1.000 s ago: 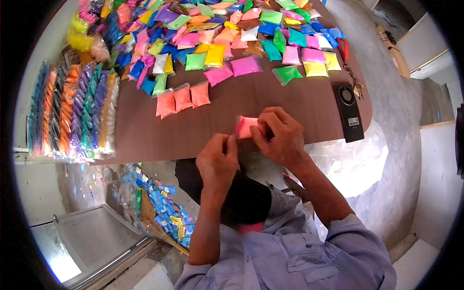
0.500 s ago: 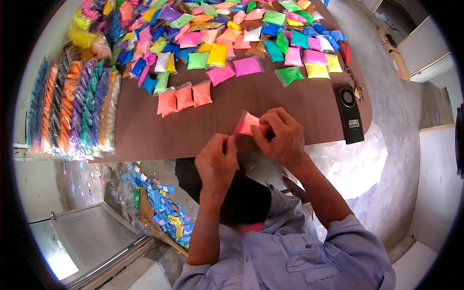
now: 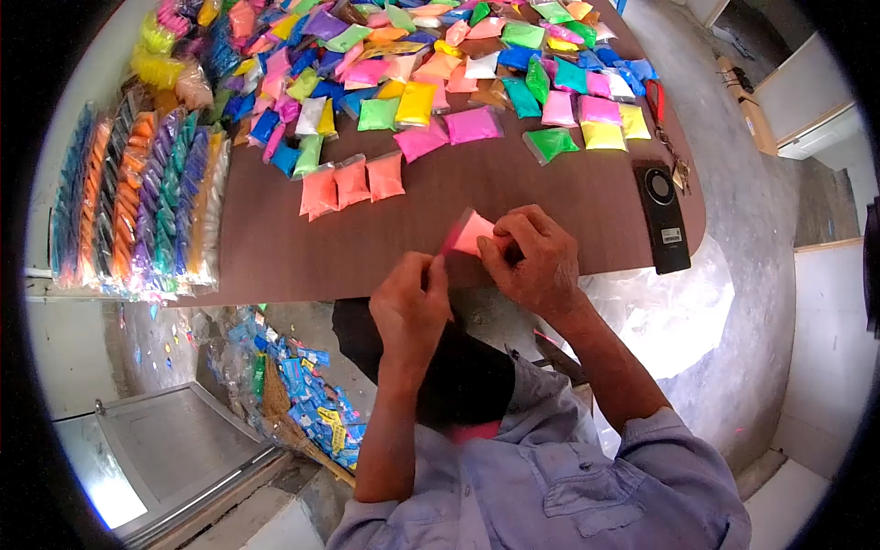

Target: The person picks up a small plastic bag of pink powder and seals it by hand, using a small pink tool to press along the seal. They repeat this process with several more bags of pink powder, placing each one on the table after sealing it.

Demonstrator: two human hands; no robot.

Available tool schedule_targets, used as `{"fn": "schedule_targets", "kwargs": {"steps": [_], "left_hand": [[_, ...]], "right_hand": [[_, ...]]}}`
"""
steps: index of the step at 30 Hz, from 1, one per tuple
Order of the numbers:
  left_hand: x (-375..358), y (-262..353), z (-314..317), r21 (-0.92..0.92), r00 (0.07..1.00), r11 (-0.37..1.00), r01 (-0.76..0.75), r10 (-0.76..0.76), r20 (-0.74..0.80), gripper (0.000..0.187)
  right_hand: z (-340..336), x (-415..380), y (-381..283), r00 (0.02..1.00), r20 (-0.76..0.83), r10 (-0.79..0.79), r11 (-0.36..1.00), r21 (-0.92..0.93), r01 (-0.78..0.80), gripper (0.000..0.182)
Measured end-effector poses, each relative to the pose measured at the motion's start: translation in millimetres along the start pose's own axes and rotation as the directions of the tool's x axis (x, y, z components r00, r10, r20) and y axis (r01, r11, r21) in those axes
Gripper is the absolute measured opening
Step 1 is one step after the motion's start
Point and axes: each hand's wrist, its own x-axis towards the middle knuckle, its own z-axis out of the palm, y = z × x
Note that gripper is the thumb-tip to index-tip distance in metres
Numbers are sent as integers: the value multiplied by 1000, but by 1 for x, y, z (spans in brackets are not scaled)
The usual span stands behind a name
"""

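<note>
Both hands meet just above the near edge of the table [image 3: 275, 266], at the centre of the frame, with a small pink packet [image 3: 469, 231] between them. The right hand [image 3: 532, 261] pinches the packet's right side, fingers curled closed on it. The left hand [image 3: 412, 302] has its fingertips bunched narrow just below and left of the packet; whether they grip its lower corner or only touch it cannot be made out.

Over the last second the packet has turned. It lay flatter and more square to the camera; now one corner points up and the left edge slants down toward the left hand, so it reads as a tilted triangle. The hands themselves have barely shifted, and the left hand sits a touch lower. That looks like fingers working the packet's edge, folding or pressing it shut, rather than carrying it anywhere, and the handling seems unfinished since both hands are on it.

Beyond, three orange packets [image 3: 351, 184] lie side by side in the middle of the table, and a heap of mixed packets [image 3: 431, 64] fills the upper part. Bundled strips [image 3: 137, 202] lie at the left, a black phone [image 3: 662, 215] at the right.
</note>
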Motion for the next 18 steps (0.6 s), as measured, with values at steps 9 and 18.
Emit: {"fn": "schedule_targets", "kwargs": {"steps": [9,18], "left_hand": [[13,21,-1,-137,999,991,-1,6,40,15],[33,6,-1,-9,998,1000,30,-29,60,14]], "right_hand": [[1,0,0,1000,-2,-18,1000,-16,18,19],[2,-1,-1,1000,6,15,1000,-2,-15,18]]}}
